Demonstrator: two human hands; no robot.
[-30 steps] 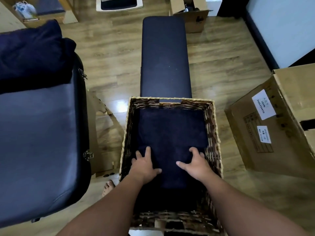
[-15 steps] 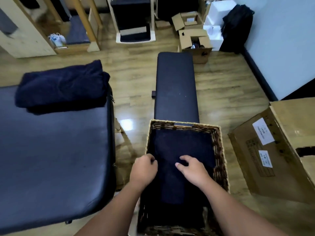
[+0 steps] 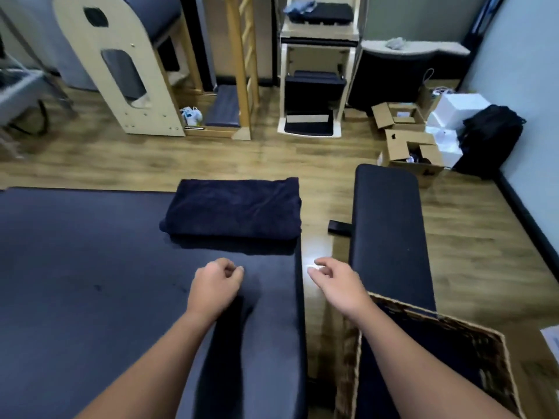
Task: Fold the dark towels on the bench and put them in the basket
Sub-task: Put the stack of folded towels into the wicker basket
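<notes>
A dark navy towel (image 3: 233,211), loosely folded into a thick pad, lies on the far right corner of the wide padded bench (image 3: 90,282). My left hand (image 3: 216,287) hovers over the bench just short of the towel, fingers loosely curled and holding nothing. My right hand (image 3: 337,282) hangs over the gap between the bench and the narrow bench, fingers relaxed and empty. The wicker basket (image 3: 357,352) stands at the lower right, with a dark towel (image 3: 447,355) inside, partly hidden by my right forearm.
A narrow black padded bench (image 3: 388,225) runs away beyond the basket. Open cardboard boxes (image 3: 408,146), white boxes and a black bag (image 3: 490,137) sit by the right wall. Wooden exercise frames (image 3: 136,71) and a stepped stool (image 3: 314,86) line the back.
Both hands have left the towel in the basket and lifted up and left toward the wide bench. The view swung up and left, bringing the folded towel to the centre.
</notes>
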